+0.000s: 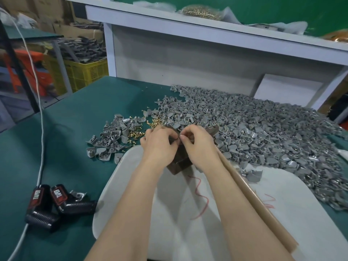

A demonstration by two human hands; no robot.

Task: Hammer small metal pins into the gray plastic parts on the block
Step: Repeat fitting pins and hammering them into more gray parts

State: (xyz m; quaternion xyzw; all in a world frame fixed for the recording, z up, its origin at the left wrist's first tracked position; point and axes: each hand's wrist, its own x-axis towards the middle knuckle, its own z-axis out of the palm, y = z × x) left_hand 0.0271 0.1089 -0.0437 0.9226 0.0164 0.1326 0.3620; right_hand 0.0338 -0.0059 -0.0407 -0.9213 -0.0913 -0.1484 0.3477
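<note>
Setting up over the block (178, 163), left hand (160, 143) and right hand (198, 143) meet, fingers curled close; what they pinch is hidden. Judgement: the pin should stand straight before striking.

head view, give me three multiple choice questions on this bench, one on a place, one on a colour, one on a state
1. Where do the two black devices lie?
A. on the green table, left of the white tray
B. on the upper shelf
C. on top of the gray pile

2. What colour are the loose pins near the left hand?
A. silver
B. brass-gold
C. red

3. How are the left hand and the right hand placed?
A. flat on the tray
B. fingers curled, tips meeting over the brown block
C. one swings a hammer

Answers:
1 A: they sit on the green surface beside the tray's left edge.
2 B: they glint yellow among the gray parts.
3 B: both hands bunch together above the block.
</note>
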